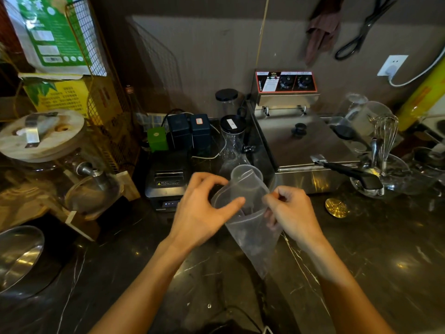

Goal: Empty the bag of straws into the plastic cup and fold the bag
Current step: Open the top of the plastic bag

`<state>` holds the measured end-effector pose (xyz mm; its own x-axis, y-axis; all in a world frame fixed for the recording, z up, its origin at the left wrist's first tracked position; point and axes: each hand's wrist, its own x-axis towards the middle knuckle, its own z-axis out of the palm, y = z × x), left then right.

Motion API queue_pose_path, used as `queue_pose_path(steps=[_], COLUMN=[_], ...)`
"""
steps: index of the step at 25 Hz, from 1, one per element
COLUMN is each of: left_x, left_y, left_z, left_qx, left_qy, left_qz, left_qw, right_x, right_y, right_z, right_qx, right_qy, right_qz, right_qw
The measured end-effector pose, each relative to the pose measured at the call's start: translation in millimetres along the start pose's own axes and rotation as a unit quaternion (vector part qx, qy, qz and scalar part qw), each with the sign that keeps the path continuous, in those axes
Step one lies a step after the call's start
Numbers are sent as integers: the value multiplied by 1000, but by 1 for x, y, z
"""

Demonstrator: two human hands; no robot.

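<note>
A clear plastic bag [250, 235] hangs over the dark marble counter, its mouth held wide at the top. My left hand [201, 210] pinches the left edge of the mouth with thumb and fingers. My right hand [292, 212] pinches the right edge. A clear plastic cup [246, 175] stands just behind the bag's mouth, partly seen through the plastic. Something dark shows dimly inside the bag below the mouth; I cannot make out straws.
A black receipt printer [166, 175] sits left of the cup, a steel fryer [305, 143] to the right with tongs [349, 172] beside it. A glass carafe [232, 143] stands behind the cup. A gold disc [336, 208] lies right; a steel bowl [16, 259] is at the left edge.
</note>
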<state>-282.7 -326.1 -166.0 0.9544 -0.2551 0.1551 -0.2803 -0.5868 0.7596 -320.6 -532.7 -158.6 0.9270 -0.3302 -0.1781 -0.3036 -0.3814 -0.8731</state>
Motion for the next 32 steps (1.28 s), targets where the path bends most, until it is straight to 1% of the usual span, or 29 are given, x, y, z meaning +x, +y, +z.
queue_pose_path(steps=[3, 4, 5, 7, 8, 9, 11, 12, 13, 15, 17, 18, 19, 20, 22, 24, 28, 32], left_x=[3, 4, 5, 8, 8, 9, 10, 11, 13, 14, 15, 16, 17, 19, 25, 33, 45, 48], left_y=[7, 5, 2, -4, -4, -3, 0, 2, 4, 10, 17, 20, 20, 18, 10, -1, -22, -34], left_z=[15, 20, 25, 32, 33, 32, 30, 29, 28, 24, 21, 19, 16, 12, 0, -14, -23, -15], left_qx=[7, 14, 19, -5, -24, -39, -52, -56, -63, -79, -90, -90, -93, -101, -135, -154, -122, -115], left_qy=[-169, -200, -210, -201, -196, -193, -188, -182, -174, -164, -155, -152, -146, -138, -120, -102, -78, -66], left_qz=[-12, -6, 9, 35, 35, 32, 38, 54, 74, 115, 161, 182, 194, 196, 173, 140, 88, 72], left_qw=[986, 980, 977, 979, 980, 980, 980, 980, 980, 976, 971, 967, 966, 966, 968, 973, 985, 989], right_x=[-2, -3, -3, -3, -2, 2, 9, 11, 10, 5, 1, 0, 1, 2, 6, 12, 16, 19], right_y=[4, 7, 10, 21, 31, 44, 81, 103, 123, 151, 168, 171, 173, 174, 168, 158, 139, 126], right_z=[6, 6, 4, -4, -10, -15, -19, -19, -15, -3, 6, 8, 9, 10, 3, -11, -36, -49], right_qx=[45, 69, 94, 135, 152, 168, 170, 163, 172, 246, 360, 412, 446, 466, 477, 460, 403, 335], right_qy=[-18, -33, -52, -90, -92, -70, 11, 30, 22, -43, -89, -93, -86, -76, -43, -12, 33, 68], right_qz=[15, 22, 27, 37, 49, 72, 137, 176, 215, 278, 297, 292, 276, 256, 206, 157, 84, 36], right_qw=[999, 997, 994, 986, 983, 981, 976, 970, 961, 928, 880, 858, 847, 844, 853, 874, 911, 939])
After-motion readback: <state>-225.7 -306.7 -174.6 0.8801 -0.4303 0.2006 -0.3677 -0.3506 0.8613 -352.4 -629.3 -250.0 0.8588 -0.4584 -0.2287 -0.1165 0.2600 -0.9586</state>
